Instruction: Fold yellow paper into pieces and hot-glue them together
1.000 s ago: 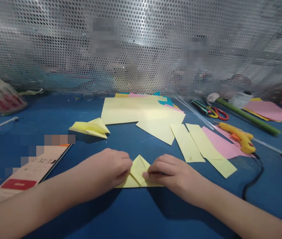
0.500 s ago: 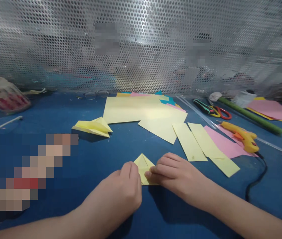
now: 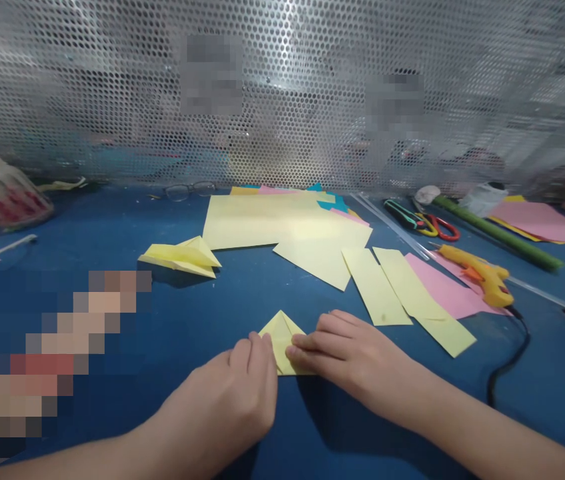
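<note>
A small folded sheet of yellow paper lies on the blue table before me, its pointed top facing away and creases running down from the tip. My left hand is closed on its left side, fingertips pressed on the edge. On the right side, my right hand pinches the sheet, fingers together. The lower corners of the paper are hidden under both hands. Farther off to the left rests a folded yellow paper plane, touched by neither hand.
Large yellow sheets and cut yellow strips lie beyond my hands. To the right are a yellow glue gun with a black cord, scissors and a green stick. A perforated metal screen stands behind.
My left hand has shifted slightly left and down along the paper's edge, so more of its left side shows. The right hand keeps its grip, and the view has moved a little.
</note>
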The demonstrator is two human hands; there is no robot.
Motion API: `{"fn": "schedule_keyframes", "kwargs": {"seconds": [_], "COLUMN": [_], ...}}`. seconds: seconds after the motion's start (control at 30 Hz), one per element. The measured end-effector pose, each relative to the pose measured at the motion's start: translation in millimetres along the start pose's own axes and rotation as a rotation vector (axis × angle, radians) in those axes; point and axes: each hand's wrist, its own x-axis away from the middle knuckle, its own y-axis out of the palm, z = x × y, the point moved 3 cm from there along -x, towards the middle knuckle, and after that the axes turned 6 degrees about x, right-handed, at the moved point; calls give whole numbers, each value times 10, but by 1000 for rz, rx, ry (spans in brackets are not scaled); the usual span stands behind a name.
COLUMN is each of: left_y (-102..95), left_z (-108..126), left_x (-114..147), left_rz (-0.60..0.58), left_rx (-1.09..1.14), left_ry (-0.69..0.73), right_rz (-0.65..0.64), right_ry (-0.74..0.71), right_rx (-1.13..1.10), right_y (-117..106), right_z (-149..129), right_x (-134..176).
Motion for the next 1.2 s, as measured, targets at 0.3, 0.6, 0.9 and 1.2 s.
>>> {"fn": "schedule_keyframes", "kwargs": {"seconds": [0.3,0.6,0.9,1.2], "left_y": [-13,-35,-166,-170], "left_z": [-28,-72,-41,-52], "left_x": [-95,-126,-14,-66], "left_rz": [-7,-1,-45,7], "left_rx": [3,20,50,99], "left_ry": [-42,-89,27,11], "right_rz": [13,-57,-55,-107], "right_ry": [0,4,-5,4], "right_rx": [52,20,-12,-64], "right_y": [9,23,10,29], "right_z": [-26,2,26,66], "right_x": [-2,9,22,42]}}
